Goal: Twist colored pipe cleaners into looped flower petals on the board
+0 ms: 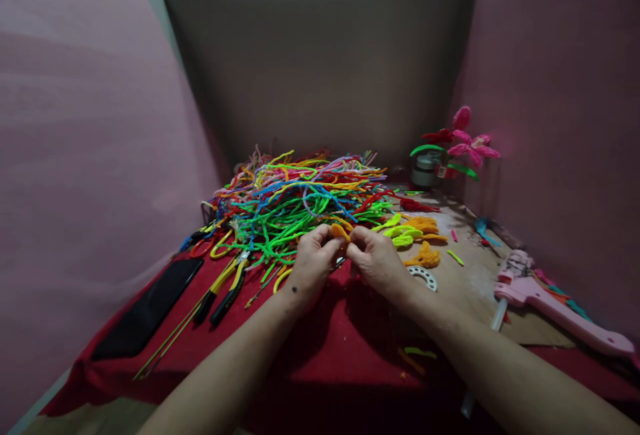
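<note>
Both hands meet at the middle of the view, above the front of the table. My left hand [316,255] is closed in a pinch on an orange fuzzy piece [341,232]. From the other side my right hand [373,255] pinches the same orange piece at its right end. Just behind the hands lies a large heap of coloured pipe cleaners [295,202]. To the right of my right hand are yellow-green fuzzy petals [404,234] and orange fuzzy petals [426,255]. A white ring with holes [423,278] sits beside my right wrist.
Pliers [233,288] and a black phone [149,308] lie at the left on the red cloth [320,355]. A pink glue gun [550,302] rests at the right. Pink fuzzy flowers [473,147] stand at the back right. Pink walls flank the table.
</note>
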A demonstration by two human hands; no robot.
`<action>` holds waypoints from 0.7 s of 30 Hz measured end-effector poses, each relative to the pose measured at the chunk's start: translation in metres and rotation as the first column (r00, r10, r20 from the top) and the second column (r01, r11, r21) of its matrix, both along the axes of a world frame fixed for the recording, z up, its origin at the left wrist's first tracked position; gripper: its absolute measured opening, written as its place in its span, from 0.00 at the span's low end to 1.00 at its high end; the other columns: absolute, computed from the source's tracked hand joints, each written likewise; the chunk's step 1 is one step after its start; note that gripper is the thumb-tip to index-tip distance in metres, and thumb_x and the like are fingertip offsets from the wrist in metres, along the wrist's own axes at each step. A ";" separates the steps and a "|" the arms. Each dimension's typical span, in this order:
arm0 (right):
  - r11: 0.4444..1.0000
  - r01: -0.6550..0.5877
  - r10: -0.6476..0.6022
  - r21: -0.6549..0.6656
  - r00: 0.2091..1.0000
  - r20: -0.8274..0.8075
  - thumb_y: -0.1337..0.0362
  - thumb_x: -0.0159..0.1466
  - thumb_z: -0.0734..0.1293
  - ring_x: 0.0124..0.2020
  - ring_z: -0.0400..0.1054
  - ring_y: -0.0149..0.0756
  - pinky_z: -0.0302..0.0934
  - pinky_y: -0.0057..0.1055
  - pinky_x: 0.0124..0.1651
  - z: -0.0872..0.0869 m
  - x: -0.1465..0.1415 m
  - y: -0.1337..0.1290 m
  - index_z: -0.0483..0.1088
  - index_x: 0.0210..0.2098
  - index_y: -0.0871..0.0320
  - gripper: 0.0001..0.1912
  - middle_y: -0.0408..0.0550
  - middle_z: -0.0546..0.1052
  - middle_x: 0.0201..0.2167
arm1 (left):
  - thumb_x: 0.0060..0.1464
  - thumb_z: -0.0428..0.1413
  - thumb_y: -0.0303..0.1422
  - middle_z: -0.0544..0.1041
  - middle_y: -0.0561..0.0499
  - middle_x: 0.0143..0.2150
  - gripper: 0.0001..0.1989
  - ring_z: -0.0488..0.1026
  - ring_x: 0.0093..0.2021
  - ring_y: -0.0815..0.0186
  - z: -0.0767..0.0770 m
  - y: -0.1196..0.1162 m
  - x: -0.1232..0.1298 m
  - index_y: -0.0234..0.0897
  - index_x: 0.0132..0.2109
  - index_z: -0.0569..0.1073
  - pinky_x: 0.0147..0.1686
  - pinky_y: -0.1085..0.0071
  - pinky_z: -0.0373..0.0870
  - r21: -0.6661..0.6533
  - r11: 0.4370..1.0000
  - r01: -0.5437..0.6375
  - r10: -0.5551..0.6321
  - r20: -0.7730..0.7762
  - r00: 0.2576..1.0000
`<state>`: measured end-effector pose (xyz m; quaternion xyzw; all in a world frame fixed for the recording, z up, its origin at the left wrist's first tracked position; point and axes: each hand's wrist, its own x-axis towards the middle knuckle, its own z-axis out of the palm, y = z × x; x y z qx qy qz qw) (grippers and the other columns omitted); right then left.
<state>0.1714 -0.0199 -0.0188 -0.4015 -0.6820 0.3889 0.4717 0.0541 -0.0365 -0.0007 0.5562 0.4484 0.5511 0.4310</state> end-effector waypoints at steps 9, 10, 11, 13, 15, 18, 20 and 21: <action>0.923 -0.199 0.153 -0.329 0.975 -0.159 0.62 0.51 0.64 0.08 0.52 0.23 0.43 0.22 0.13 0.012 0.006 0.000 0.66 0.18 0.61 0.10 0.37 0.62 0.07 | 0.40 0.61 0.30 0.73 0.53 0.24 0.07 0.67 0.25 0.72 -0.003 0.009 -0.012 0.31 0.28 0.73 0.29 0.76 0.63 -0.084 0.993 0.083 -0.073 0.122 0.990; 0.920 -0.201 0.151 -0.335 0.974 -0.169 0.61 0.51 0.65 0.08 0.51 0.22 0.42 0.22 0.12 0.012 0.007 0.000 0.66 0.17 0.61 0.10 0.37 0.61 0.06 | 0.39 0.61 0.30 0.73 0.53 0.24 0.07 0.67 0.24 0.73 -0.005 0.010 -0.013 0.31 0.27 0.73 0.28 0.76 0.63 -0.097 0.989 0.107 -0.091 0.155 0.984; 0.914 -0.216 0.160 -0.343 0.970 -0.184 0.61 0.51 0.65 0.08 0.51 0.22 0.42 0.22 0.12 0.011 0.008 0.001 0.67 0.17 0.61 0.11 0.37 0.61 0.06 | 0.39 0.62 0.30 0.73 0.53 0.23 0.07 0.68 0.23 0.73 -0.006 0.011 -0.014 0.31 0.27 0.72 0.28 0.76 0.63 -0.111 0.984 0.138 -0.114 0.195 0.974; 0.886 -0.287 0.216 -0.364 0.950 -0.224 0.60 0.50 0.66 0.07 0.49 0.22 0.41 0.22 0.12 0.008 0.009 0.003 0.68 0.18 0.62 0.11 0.38 0.62 0.06 | 0.38 0.62 0.29 0.72 0.54 0.23 0.08 0.68 0.22 0.72 -0.007 0.012 -0.016 0.32 0.26 0.70 0.26 0.75 0.64 -0.146 0.964 0.223 -0.176 0.278 0.944; 0.843 -0.375 0.287 -0.385 0.920 -0.267 0.60 0.50 0.67 0.07 0.49 0.22 0.41 0.22 0.11 0.007 0.011 0.005 0.70 0.19 0.64 0.12 0.38 0.62 0.06 | 0.37 0.63 0.29 0.72 0.54 0.23 0.09 0.68 0.21 0.72 -0.007 0.012 -0.017 0.32 0.26 0.69 0.24 0.74 0.64 -0.184 0.930 0.317 -0.240 0.347 0.907; 0.792 -0.452 0.337 -0.411 0.884 -0.323 0.61 0.49 0.68 0.07 0.49 0.21 0.40 0.22 0.10 0.007 0.013 0.006 0.70 0.19 0.65 0.11 0.38 0.63 0.06 | 0.36 0.63 0.29 0.72 0.52 0.23 0.10 0.68 0.20 0.71 -0.003 0.012 -0.019 0.31 0.28 0.71 0.21 0.74 0.64 -0.241 0.884 0.400 -0.299 0.365 0.882; 0.777 -0.475 0.348 -0.413 0.871 -0.346 0.62 0.49 0.68 0.07 0.48 0.21 0.38 0.22 0.10 0.007 0.014 0.006 0.71 0.19 0.65 0.11 0.39 0.62 0.06 | 0.36 0.63 0.28 0.71 0.52 0.23 0.11 0.68 0.20 0.71 -0.001 0.011 -0.021 0.29 0.30 0.72 0.21 0.75 0.64 -0.260 0.881 0.395 -0.297 0.345 0.890; 0.771 -0.488 0.363 -0.409 0.864 -0.347 0.62 0.49 0.68 0.07 0.48 0.21 0.38 0.22 0.10 0.006 0.015 0.006 0.71 0.19 0.65 0.11 0.39 0.62 0.06 | 0.36 0.63 0.28 0.71 0.51 0.23 0.11 0.68 0.20 0.71 0.000 0.011 -0.022 0.29 0.29 0.72 0.21 0.75 0.64 -0.265 0.881 0.392 -0.297 0.335 0.894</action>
